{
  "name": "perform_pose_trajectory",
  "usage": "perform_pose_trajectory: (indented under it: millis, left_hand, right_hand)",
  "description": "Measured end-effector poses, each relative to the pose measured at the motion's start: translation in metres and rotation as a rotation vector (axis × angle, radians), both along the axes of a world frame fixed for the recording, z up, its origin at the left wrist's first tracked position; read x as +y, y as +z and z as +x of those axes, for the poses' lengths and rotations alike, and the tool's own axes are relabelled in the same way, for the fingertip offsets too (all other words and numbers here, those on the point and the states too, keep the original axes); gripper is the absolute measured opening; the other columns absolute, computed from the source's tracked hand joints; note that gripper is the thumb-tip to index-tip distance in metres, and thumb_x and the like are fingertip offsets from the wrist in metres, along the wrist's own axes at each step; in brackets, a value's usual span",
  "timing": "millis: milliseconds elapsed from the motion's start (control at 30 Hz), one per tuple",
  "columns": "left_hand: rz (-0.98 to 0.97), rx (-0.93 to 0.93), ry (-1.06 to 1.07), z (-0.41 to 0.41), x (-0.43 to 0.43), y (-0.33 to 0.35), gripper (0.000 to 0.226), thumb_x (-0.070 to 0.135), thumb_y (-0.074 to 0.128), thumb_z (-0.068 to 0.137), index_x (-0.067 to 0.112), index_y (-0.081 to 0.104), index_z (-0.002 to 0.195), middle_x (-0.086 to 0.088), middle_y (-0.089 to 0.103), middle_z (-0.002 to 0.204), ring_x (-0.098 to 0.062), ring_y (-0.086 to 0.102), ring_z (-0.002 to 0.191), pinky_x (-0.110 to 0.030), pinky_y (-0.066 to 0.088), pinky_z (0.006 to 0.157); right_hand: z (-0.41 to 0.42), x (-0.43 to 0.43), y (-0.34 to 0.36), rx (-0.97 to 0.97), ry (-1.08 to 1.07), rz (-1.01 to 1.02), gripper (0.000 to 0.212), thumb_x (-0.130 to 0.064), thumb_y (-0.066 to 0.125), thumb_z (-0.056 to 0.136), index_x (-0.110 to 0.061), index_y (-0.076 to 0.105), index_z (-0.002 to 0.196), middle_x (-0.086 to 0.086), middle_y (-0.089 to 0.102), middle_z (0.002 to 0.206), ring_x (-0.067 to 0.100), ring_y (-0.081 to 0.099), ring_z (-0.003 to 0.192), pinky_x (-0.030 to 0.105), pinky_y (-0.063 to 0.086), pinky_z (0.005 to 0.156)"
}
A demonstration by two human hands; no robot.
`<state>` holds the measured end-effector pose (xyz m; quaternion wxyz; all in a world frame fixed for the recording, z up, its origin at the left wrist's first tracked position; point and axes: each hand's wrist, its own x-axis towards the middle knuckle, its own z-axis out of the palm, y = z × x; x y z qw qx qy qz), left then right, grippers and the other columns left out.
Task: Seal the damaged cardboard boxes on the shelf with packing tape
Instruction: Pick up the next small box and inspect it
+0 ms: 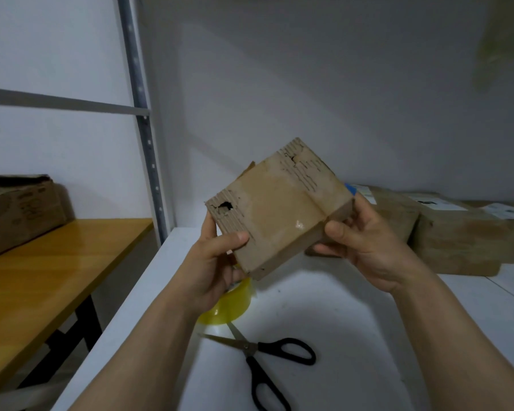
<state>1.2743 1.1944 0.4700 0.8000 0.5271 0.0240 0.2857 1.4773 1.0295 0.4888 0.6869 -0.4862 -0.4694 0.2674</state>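
Head view: small cardboard box (275,215) held tilted at frame centre, above the white shelf (324,336), left hand (217,268) gripping its lower-left corner with thumb on the top face, right hand (365,247) clamped on its right end. Box has a torn hole near the left corner, ragged corrugation at the top corner, glossy tape over the middle face. Yellow tape roll (229,307) lies on the shelf under the left wrist, black-handled scissors (267,360) open just below it; larger boxes (445,232) at right, another box (21,209) on a wooden table (57,277) at left.
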Motion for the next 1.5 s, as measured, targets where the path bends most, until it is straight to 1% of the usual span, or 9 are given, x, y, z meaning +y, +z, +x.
perform_pose_trajectory:
  millis: [100, 233, 467, 667, 833, 967, 1167, 1300, 1500]
  left_hand:
    - [-0.044, -0.013, -0.042, 0.001, -0.003, 0.0, 0.076, 0.002, 0.071, 0.072, 0.027, 0.048, 0.14, -0.015, 0.063, 0.136, -0.039, 0.066, 0.115, -0.054, 0.061, 0.073]
    - [-0.061, 0.009, -0.027, 0.005, -0.01, 0.0, 0.08, 0.002, 0.073, 0.072, 0.03, 0.046, 0.142, -0.015, 0.062, 0.138, -0.042, 0.062, 0.121, -0.063, 0.057, 0.082]
    - [-0.037, -0.025, 0.159, 0.014, -0.028, 0.0, 0.08, 0.002, 0.075, 0.069, 0.033, 0.042, 0.136, -0.008, 0.068, 0.127, -0.035, 0.067, 0.115, -0.055, 0.061, 0.072]
    - [0.043, -0.035, 0.291, 0.02, -0.04, -0.001, 0.08, 0.004, 0.077, 0.07, 0.034, 0.036, 0.13, 0.002, 0.073, 0.111, -0.025, 0.071, 0.108, -0.054, 0.061, 0.077]
    - [0.057, -0.032, 0.369, 0.025, -0.051, -0.003, 0.075, -0.005, 0.074, 0.083, 0.034, 0.032, 0.131, -0.008, 0.063, 0.127, -0.025, 0.069, 0.111, -0.053, 0.061, 0.08]
    - [0.086, -0.036, 0.371, 0.03, -0.065, -0.002, 0.069, 0.007, 0.077, 0.084, 0.036, 0.032, 0.128, -0.002, 0.06, 0.132, -0.017, 0.068, 0.113, -0.043, 0.062, 0.085]
    - [0.72, 0.119, 0.808, 0.016, -0.045, -0.005, 0.038, 0.034, 0.072, 0.09, 0.052, 0.047, 0.112, 0.015, 0.032, 0.14, 0.001, 0.042, 0.131, -0.029, 0.044, 0.106]
    - [1.139, 0.223, 1.001, 0.012, -0.031, -0.007, 0.013, 0.032, 0.068, 0.094, 0.038, 0.072, 0.105, 0.01, 0.044, 0.145, -0.015, 0.035, 0.138, -0.014, 0.027, 0.097]
    - [1.556, 0.339, 1.073, 0.018, -0.031, -0.006, 0.022, 0.026, 0.069, 0.091, 0.019, 0.075, 0.111, -0.011, 0.048, 0.151, -0.035, 0.035, 0.132, -0.051, 0.048, 0.087]
  right_hand:
    - [-0.005, -0.002, 0.005, -0.057, -0.162, 0.044, 0.081, -0.029, 0.089, 0.055, -0.037, 0.06, 0.129, -0.011, 0.074, 0.101, 0.011, 0.072, 0.09, 0.024, 0.058, 0.059]
    - [-0.007, 0.001, 0.004, -0.065, -0.295, 0.115, 0.056, -0.023, 0.075, 0.068, -0.03, 0.061, 0.122, -0.011, 0.075, 0.089, 0.006, 0.071, 0.079, 0.02, 0.052, 0.051]
    - [-0.018, 0.017, -0.003, 0.044, -0.421, 0.23, 0.049, -0.012, 0.068, 0.093, -0.039, 0.039, 0.121, 0.003, 0.077, 0.085, 0.017, 0.075, 0.079, 0.029, 0.061, 0.064]
    - [-0.03, 0.025, -0.007, 0.111, -0.38, 0.218, 0.004, -0.019, 0.05, 0.105, -0.021, 0.048, 0.106, -0.003, 0.076, 0.104, 0.021, 0.073, 0.102, 0.036, 0.061, 0.076]
    - [-0.044, 0.029, -0.01, 0.115, -0.35, 0.222, 0.036, -0.043, 0.051, 0.101, -0.021, 0.041, 0.128, -0.005, 0.068, 0.119, 0.014, 0.069, 0.109, 0.044, 0.06, 0.086]
    - [-0.052, 0.033, -0.012, 0.064, -0.352, 0.23, 0.056, -0.026, 0.072, 0.093, -0.032, 0.035, 0.134, 0.007, 0.064, 0.13, 0.023, 0.069, 0.113, 0.047, 0.061, 0.086]
    - [-0.037, 0.021, -0.002, 0.005, -0.452, 0.253, 0.054, -0.02, 0.066, 0.097, -0.035, 0.039, 0.141, 0.001, 0.067, 0.123, 0.017, 0.071, 0.107, 0.047, 0.062, 0.084]
    - [-0.031, 0.019, -0.003, -0.082, -0.489, 0.247, 0.054, -0.021, 0.067, 0.096, -0.037, 0.04, 0.14, 0.002, 0.065, 0.129, 0.015, 0.068, 0.113, 0.049, 0.059, 0.093]
    - [-0.034, 0.015, -0.001, -0.267, -0.493, 0.238, 0.06, -0.024, 0.07, 0.095, -0.035, 0.037, 0.144, -0.008, 0.057, 0.134, 0.013, 0.066, 0.113, 0.042, 0.062, 0.084]
